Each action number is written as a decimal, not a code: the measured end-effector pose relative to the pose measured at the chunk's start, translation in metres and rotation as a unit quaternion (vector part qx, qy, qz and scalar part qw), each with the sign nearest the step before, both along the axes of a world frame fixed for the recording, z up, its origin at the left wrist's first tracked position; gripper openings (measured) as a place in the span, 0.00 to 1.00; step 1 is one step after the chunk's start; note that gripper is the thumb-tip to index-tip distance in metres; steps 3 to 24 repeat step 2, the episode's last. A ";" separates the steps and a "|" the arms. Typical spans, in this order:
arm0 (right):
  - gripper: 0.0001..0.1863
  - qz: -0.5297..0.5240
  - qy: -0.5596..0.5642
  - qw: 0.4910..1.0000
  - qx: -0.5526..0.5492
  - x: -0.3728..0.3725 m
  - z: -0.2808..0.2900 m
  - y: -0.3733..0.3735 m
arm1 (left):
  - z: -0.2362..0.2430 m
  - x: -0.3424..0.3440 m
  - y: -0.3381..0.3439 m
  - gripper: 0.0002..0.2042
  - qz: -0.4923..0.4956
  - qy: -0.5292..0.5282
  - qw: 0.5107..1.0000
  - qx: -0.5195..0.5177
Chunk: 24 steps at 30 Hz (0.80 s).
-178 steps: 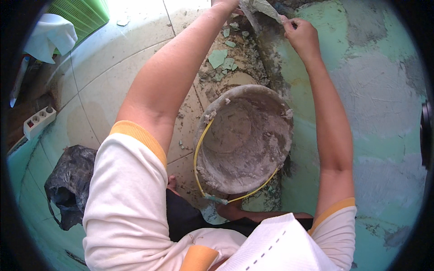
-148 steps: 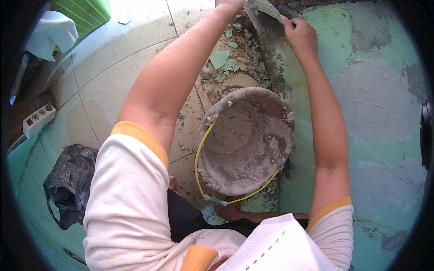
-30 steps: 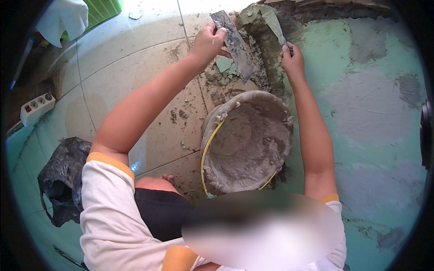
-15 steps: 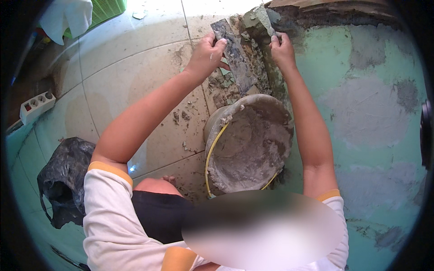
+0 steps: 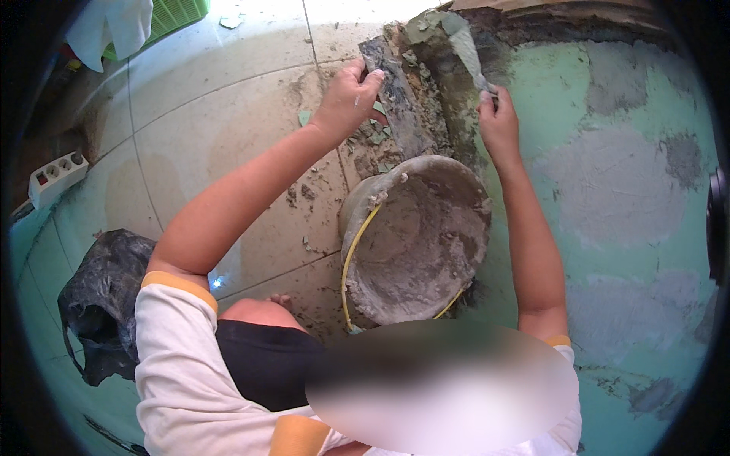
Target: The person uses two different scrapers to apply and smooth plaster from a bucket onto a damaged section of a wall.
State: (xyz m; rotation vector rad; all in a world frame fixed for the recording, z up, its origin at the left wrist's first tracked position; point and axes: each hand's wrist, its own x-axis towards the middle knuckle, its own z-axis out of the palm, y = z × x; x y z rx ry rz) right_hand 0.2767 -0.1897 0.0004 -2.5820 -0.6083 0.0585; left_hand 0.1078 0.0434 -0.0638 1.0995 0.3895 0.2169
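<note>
Gripping a flat mortar board (image 5: 395, 95) at its near edge, the left hand (image 5: 348, 99) has its fingers curled over the top of the board and the thumb below, closed firmly on it. The board is coated in grey mortar and stands tilted against the base of the green wall (image 5: 631, 190), just left of the broken, crumbled strip where wall and floor meet. The right hand (image 5: 498, 121) is closed around the handle of a trowel (image 5: 465, 45), whose grey blade points up and away into the damaged strip near the top of the view. Both hands lie near each other, with the board between them and the trowel blade just beside the board's upper end. A round bucket (image 5: 414, 235) caked with grey mortar, fitted with a yellow handle, sits on the tiled floor (image 5: 220, 121) directly below the hands, touching the wall base. Green paint chips and mortar crumbs lie scattered on the tiles beside it. A white power strip (image 5: 57, 175) lies at far left, well apart
</note>
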 end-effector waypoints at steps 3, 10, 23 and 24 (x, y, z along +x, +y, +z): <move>0.19 0.001 0.022 1.000 -0.019 -0.006 0.004 0.020 | 0.003 -0.001 0.000 0.15 0.007 -0.001 1.000 -0.008; 0.19 0.001 0.022 1.000 -0.019 -0.006 0.004 0.020 | 0.003 -0.001 0.000 0.15 0.007 -0.001 1.000 -0.008; 0.19 0.001 0.022 1.000 -0.019 -0.006 0.004 0.020 | 0.003 -0.001 0.000 0.15 0.007 -0.001 1.000 -0.008; 0.19 0.001 0.022 1.000 -0.019 -0.006 0.004 0.020 | 0.003 -0.001 0.000 0.15 0.007 -0.001 1.000 -0.008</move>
